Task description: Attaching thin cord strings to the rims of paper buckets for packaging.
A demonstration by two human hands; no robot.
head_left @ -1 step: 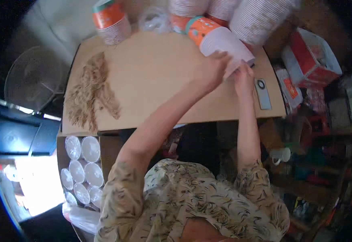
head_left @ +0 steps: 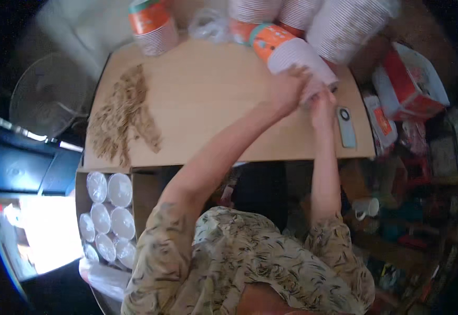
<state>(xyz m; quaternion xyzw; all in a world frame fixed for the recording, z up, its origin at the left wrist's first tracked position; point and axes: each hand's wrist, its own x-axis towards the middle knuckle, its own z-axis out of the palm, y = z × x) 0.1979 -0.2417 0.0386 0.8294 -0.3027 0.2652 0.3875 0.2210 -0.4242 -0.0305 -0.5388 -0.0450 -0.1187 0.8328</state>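
A long nested stack of paper cups [head_left: 298, 56], orange and teal at its far end and pale rims toward me, lies slantwise at the right back of the table. My left hand [head_left: 292, 90] reaches across to its near end, fingers curled against the rims and slightly blurred. Close beside it, my right hand [head_left: 322, 109] has its fingers bent around the lower tip of the same stack. The hands partly cover that end, so the cups' openings are hidden. A phone [head_left: 346, 127] lies just right of my right wrist.
Crumpled brown fabric or fibre [head_left: 125, 118] lies on the table's [head_left: 203, 105] left. A shorter cup stack [head_left: 154, 27], a clear plastic bag [head_left: 209, 26] and tall cup stacks [head_left: 347, 29] line the back. Below left, a carton holds several wrapped stacks [head_left: 120, 190]. A red-white box [head_left: 410, 84] stands right.
The whole view has shifted slightly, with the table and stacks a little farther right. Both hands stay at the near end of the cup stack.
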